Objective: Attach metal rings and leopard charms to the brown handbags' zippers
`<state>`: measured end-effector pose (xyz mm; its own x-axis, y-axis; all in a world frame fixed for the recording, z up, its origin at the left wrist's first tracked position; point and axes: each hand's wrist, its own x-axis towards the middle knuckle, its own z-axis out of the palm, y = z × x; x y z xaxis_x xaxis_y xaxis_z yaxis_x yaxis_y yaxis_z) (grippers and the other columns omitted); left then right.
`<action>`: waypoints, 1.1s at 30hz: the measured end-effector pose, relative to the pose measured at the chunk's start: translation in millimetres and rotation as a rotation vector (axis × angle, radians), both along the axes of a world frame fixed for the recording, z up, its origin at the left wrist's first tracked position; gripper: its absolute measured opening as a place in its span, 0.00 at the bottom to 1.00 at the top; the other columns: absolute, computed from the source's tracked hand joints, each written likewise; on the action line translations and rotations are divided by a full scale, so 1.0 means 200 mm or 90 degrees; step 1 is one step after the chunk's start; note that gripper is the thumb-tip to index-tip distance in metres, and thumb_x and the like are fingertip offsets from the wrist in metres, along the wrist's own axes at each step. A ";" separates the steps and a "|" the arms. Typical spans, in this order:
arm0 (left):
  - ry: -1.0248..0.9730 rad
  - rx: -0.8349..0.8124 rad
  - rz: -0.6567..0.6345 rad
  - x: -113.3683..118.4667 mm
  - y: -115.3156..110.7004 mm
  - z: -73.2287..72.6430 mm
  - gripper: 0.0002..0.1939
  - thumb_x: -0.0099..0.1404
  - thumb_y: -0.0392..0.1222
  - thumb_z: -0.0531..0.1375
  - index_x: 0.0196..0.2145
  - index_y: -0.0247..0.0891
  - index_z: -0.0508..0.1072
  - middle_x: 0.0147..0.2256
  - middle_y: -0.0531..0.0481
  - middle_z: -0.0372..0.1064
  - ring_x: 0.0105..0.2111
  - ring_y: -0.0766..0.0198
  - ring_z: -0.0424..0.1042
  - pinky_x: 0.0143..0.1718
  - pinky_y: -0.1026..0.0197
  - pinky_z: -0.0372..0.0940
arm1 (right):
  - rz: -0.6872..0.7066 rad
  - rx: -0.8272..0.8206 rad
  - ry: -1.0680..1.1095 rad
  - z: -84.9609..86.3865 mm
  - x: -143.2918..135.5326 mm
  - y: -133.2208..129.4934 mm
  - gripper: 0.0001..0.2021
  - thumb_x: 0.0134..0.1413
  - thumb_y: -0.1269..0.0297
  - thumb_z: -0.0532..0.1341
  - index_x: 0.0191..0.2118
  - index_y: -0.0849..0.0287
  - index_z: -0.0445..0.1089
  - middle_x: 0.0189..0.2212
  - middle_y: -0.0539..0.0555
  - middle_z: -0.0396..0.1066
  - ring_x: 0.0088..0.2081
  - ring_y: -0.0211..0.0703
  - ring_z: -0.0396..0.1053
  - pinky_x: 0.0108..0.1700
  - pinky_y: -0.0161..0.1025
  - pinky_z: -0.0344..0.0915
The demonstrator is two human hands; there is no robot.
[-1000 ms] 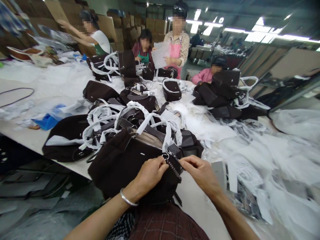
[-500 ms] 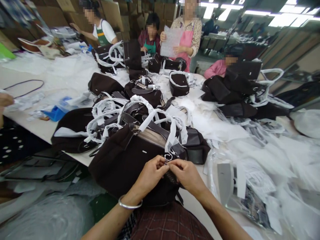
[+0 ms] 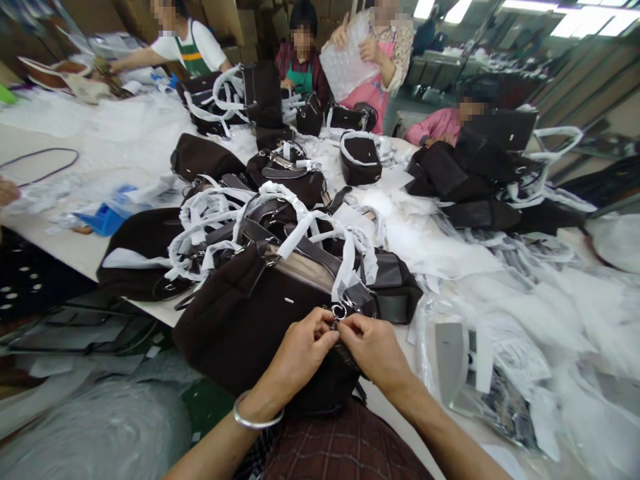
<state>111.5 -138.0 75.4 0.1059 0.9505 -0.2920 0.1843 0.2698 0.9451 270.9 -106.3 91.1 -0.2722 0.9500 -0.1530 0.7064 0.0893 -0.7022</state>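
Observation:
A dark brown handbag with a small metal plate leans at the table's near edge, its top partly open on a beige lining. White wrapping covers its handles. At the bag's right end, a metal ring hangs by the strap. Just below the ring, my left hand and my right hand pinch a small metal clasp piece between their fingertips. The hands nearly touch each other. A dark tassel-like piece hangs beneath them, partly hidden by my right hand.
More dark bags lie across the white-covered table. Clear plastic bags are heaped at the right, and a blue item lies at the left. Several people work beyond the table; one holds a plastic sheet.
The view has shifted slightly. Both hands stay at the clasp with small finger movements. The standing person has raised the plastic sheet, and the person at the back left reaches farther left.

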 end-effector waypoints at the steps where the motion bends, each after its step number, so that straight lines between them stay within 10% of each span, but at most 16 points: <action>1: -0.002 -0.002 -0.016 -0.01 0.01 0.01 0.11 0.66 0.44 0.55 0.44 0.41 0.71 0.31 0.53 0.73 0.31 0.64 0.72 0.30 0.66 0.66 | 0.005 -0.001 0.004 0.00 0.00 0.00 0.12 0.58 0.67 0.57 0.28 0.56 0.77 0.27 0.50 0.78 0.29 0.41 0.73 0.34 0.35 0.60; 15: 0.117 0.047 -0.022 -0.11 0.10 0.01 0.13 0.70 0.46 0.49 0.30 0.41 0.65 0.25 0.56 0.68 0.24 0.66 0.70 0.29 0.65 0.62 | -0.036 -0.018 0.029 0.07 0.14 0.01 0.09 0.55 0.62 0.63 0.25 0.56 0.73 0.25 0.49 0.72 0.27 0.39 0.67 0.31 0.36 0.58; 21: 0.084 0.067 0.002 -0.13 0.08 0.05 0.14 0.72 0.46 0.49 0.29 0.40 0.62 0.25 0.57 0.64 0.25 0.67 0.67 0.29 0.65 0.61 | -0.199 -0.026 0.305 0.09 0.10 -0.01 0.13 0.52 0.58 0.66 0.26 0.58 0.64 0.38 0.53 0.71 0.23 0.31 0.58 0.24 0.32 0.54; 25: 0.039 0.092 -0.038 -0.11 0.08 0.11 0.14 0.73 0.47 0.49 0.31 0.40 0.63 0.25 0.58 0.63 0.25 0.68 0.66 0.30 0.66 0.61 | -0.115 -0.148 0.336 0.08 -0.01 0.01 0.13 0.53 0.61 0.65 0.44 0.56 0.71 0.36 0.51 0.74 0.20 0.29 0.55 0.21 0.31 0.51; 33: 0.073 0.161 -0.039 -0.11 0.11 0.08 0.11 0.72 0.44 0.51 0.34 0.40 0.68 0.32 0.54 0.67 0.34 0.65 0.68 0.38 0.62 0.62 | -0.087 -0.157 0.300 0.05 0.03 0.01 0.10 0.56 0.57 0.64 0.32 0.58 0.76 0.25 0.49 0.72 0.27 0.37 0.66 0.29 0.33 0.61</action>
